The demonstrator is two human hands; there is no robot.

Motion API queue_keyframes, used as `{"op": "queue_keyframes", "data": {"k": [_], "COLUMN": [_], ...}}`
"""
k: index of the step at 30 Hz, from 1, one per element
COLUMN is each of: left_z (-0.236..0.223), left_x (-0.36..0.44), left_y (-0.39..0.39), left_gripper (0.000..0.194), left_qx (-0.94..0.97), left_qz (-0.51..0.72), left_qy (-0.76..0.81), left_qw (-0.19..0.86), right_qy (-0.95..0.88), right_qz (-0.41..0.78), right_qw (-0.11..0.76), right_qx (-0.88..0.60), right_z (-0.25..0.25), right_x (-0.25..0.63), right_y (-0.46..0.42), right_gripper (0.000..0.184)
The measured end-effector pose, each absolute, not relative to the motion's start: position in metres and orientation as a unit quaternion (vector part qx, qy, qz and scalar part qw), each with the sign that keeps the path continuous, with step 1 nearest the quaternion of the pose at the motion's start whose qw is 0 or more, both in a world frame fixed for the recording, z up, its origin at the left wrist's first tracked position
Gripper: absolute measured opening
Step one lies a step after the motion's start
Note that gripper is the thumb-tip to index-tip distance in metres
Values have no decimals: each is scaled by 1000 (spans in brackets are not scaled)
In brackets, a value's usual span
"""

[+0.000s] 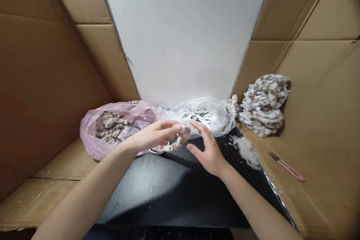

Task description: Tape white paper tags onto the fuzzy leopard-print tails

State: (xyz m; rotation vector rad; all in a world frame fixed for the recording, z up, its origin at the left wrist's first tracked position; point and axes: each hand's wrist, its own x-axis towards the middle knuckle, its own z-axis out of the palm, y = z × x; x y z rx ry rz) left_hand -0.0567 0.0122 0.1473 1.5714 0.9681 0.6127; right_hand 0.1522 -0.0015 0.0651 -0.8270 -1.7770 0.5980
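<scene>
A spotted, fuzzy fabric band (177, 144), white with brown patches, curves between my two hands above the black table. My left hand (160, 134) is closed, pinching the band near its upper end by the thumb. My right hand (206, 149) is beside the band's right side, thumb and fingers apart, with nothing clearly held. Something pale and translucent shows near the fingertips; I cannot tell if it is part of the bag behind. A round metal rim (159, 152) shows partly under the band.
A pink plastic bag (88, 140) of spotted fuzzy pieces lies at left. Behind the hands is a clear bag (225, 123) with black-and-white labels or scraps. At right are a heap of spotted bands (264, 105), clear scraps (247, 152) and pink-handled snips (291, 170). Cardboard walls (317, 101) flank the table (168, 195).
</scene>
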Motion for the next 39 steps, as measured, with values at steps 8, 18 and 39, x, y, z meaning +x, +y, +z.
{"op": "queue_keyframes", "data": {"k": [8,18,39], "left_z": [63,-13,-2], "left_x": [-43,-58,-63], "left_y": [30,18,11], "left_gripper": [42,24,31], "left_qx": [752,882,763], "left_qz": [322,183,380], "left_qy": [331,424,449], "left_qw": [470,91,268], "right_qy": [-364,-217,-516], "right_qz": [662,668,636], "right_qw": [601,675,490], "right_qx": [-261,-226,-299], "right_z": [38,43,-12], "right_x": [148,190,118], "right_y": [24,32,5], "right_gripper": [36,22,55]}}
